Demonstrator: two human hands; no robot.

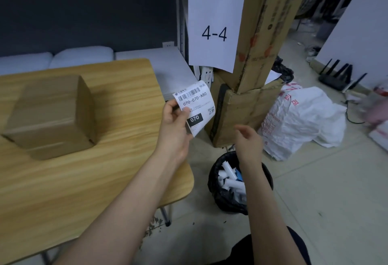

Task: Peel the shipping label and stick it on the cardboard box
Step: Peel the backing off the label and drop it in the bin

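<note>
A closed brown cardboard box sits on the left part of the wooden table. My left hand is raised past the table's right edge and pinches a white shipping label printed with a barcode, "070-070-A80" and a black "070" patch; the label curls upward. My right hand hovers to the right of the label, above a bin, fingers apart and holding nothing. The label is well away from the box.
A black-lined waste bin with several white paper rolls stands on the floor under my right arm. Tall cardboard cartons with a "4-4" sheet rise behind it. A white sack and a router lie to the right.
</note>
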